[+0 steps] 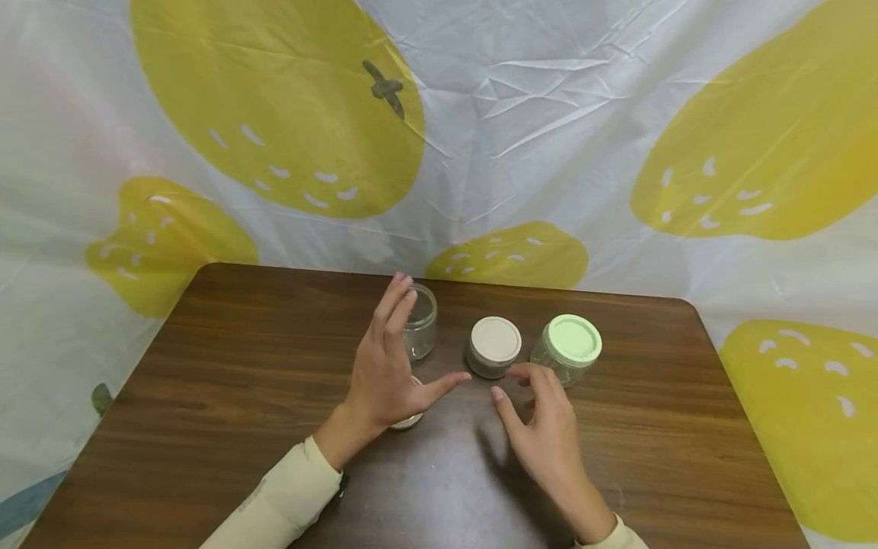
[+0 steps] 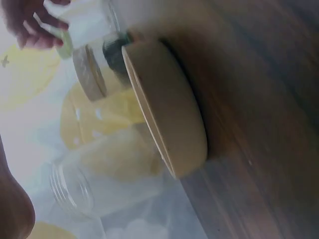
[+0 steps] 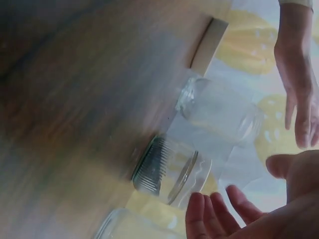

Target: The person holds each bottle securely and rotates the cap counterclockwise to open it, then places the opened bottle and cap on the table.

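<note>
My left hand [image 1: 389, 377] hovers over the table with its fingers straight and thumb spread, holding nothing. Just beyond its fingers stands a lidless clear glass jar [image 1: 424, 335]. Mostly hidden below the palm is a round beige lid [image 2: 169, 112], lying on the wood. My right hand [image 1: 549, 431] is also bare, its fingers loosely bent and fingertips near a short jar with an off-white lid [image 1: 496, 340]. Inside that jar shows a dark, comb-toothed thing [image 3: 153, 167]. A taller clear jar with a pale green lid [image 1: 575, 341] stands just beyond the right hand's knuckles.
The jars stand in a row toward the far edge of the dark brown wooden table [image 1: 226, 396]. Close behind that edge hangs a white cloth [image 1: 535, 152] printed with yellow fruit.
</note>
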Motion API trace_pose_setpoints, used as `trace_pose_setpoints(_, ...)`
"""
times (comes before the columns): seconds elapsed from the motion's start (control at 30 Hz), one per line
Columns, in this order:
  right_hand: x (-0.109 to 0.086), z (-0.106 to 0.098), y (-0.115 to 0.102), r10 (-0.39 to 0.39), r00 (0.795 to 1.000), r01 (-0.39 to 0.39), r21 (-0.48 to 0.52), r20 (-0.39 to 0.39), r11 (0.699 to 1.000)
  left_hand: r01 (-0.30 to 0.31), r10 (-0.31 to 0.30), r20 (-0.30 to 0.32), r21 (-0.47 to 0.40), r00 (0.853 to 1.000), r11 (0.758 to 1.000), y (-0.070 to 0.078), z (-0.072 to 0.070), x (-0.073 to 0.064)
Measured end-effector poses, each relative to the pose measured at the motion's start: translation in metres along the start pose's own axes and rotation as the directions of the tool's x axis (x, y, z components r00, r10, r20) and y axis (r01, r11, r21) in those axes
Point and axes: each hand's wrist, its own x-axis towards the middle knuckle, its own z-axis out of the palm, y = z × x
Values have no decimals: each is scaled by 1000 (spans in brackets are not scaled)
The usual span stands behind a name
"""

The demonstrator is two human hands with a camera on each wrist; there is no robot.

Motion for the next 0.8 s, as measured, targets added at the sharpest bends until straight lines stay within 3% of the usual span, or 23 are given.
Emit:
trace_pose_setpoints(0.13,6,-4,4,-17,999,19,32,-50,999,-131,132,-11,18,991,991,9,5,1)
trace_pose_setpoints(0.23,10,-6,8,-36,998,38,45,-54,998,-143,143,12,6,990,990,17,12,-2)
trace_pose_setpoints(0.37,13,-6,13,-25,1000,26,67,-17,997,-22,28,105,-61,994,998,28,24,-7)
trace_pose_setpoints(0.47,15,-6,15,11,1000,-13,80,21,997,127,-106,207,-92,973,988,33,31,-10)
trace_pose_setpoints(0.53,17,-5,17,38,998,-42,102,40,994,230,-194,274,-103,942,968,34,35,-11)
trace_pose_setpoints(0.63,21,-4,18,63,997,-70,140,50,988,370,-305,370,-116,877,922,34,41,-12)
trace_pose_setpoints(0.73,24,-3,17,88,994,-97,177,57,979,488,-385,459,-126,801,864,32,47,-13)
trace_pose_setpoints(0.8,26,-3,16,98,993,-109,176,72,978,567,-439,514,-115,737,816,32,52,-13)
